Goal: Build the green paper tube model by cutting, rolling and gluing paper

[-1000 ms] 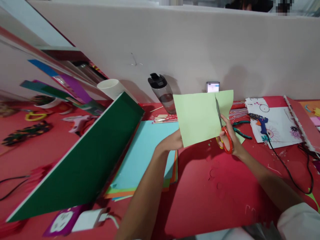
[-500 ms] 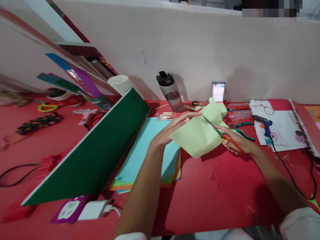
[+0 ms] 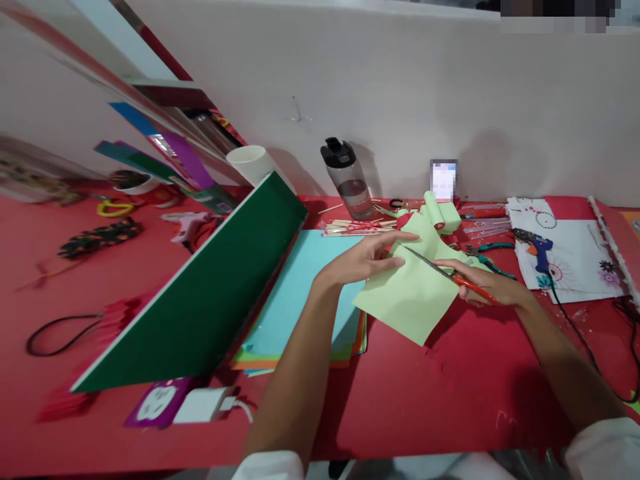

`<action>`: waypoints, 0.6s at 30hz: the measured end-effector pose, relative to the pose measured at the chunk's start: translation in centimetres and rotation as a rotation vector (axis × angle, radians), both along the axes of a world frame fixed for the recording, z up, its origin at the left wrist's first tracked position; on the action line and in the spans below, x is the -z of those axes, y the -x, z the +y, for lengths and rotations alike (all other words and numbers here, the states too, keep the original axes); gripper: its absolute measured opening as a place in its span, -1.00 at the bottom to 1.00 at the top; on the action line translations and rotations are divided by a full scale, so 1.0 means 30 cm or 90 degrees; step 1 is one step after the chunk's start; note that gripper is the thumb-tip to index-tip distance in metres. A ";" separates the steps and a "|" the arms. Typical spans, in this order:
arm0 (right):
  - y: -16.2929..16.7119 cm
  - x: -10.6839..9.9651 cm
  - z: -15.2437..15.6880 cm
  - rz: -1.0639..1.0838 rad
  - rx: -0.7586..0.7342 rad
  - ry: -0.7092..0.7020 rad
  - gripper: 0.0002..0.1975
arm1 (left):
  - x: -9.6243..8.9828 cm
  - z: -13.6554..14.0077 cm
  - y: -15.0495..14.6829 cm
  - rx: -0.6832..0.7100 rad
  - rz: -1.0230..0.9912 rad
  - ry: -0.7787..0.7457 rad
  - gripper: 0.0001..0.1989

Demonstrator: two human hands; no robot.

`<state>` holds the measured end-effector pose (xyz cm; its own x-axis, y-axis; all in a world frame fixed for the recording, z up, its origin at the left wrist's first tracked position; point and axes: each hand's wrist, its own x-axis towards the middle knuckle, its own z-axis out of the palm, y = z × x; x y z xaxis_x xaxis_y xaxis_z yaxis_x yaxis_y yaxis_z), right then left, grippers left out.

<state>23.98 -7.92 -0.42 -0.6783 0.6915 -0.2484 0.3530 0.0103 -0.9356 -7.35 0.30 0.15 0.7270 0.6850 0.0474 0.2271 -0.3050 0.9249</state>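
A light green sheet of paper [image 3: 410,297] is held up above the red table, its near corner pointing down toward me. My left hand [image 3: 367,259] grips its left edge, thumb and fingers reaching onto the sheet. In my right hand [image 3: 493,285] are scissors with red handles [image 3: 480,289]. Their blades lie across the paper, tips pointing left toward my left fingers; whether the blades are parted is hard to see. Behind the sheet, a curled light green strip [image 3: 434,211] rises near a light green block-like piece [image 3: 451,219].
Left of my hands, coloured sheets [image 3: 290,293] are stacked beside a leaning dark green board [image 3: 210,293]. A water bottle [image 3: 350,187], wooden sticks [image 3: 350,228] and a phone [image 3: 443,180] stand or lie behind. Pliers [image 3: 493,260] and a blue glue gun [image 3: 535,248] are at right.
The paper has swung flatter, its near corner shifting right and lower. My left thumb now shows on the sheet. The scissors are still in my right hand. The view has shifted slightly.
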 end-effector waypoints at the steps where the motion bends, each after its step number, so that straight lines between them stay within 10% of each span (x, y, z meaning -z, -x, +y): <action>1: 0.001 0.001 0.001 -0.005 -0.002 -0.006 -0.24 | 0.002 0.001 0.002 -0.002 0.009 -0.003 -0.52; 18: 0.018 -0.009 0.009 -0.086 -0.051 -0.139 -0.14 | -0.018 0.003 0.008 0.030 0.081 -0.066 -0.48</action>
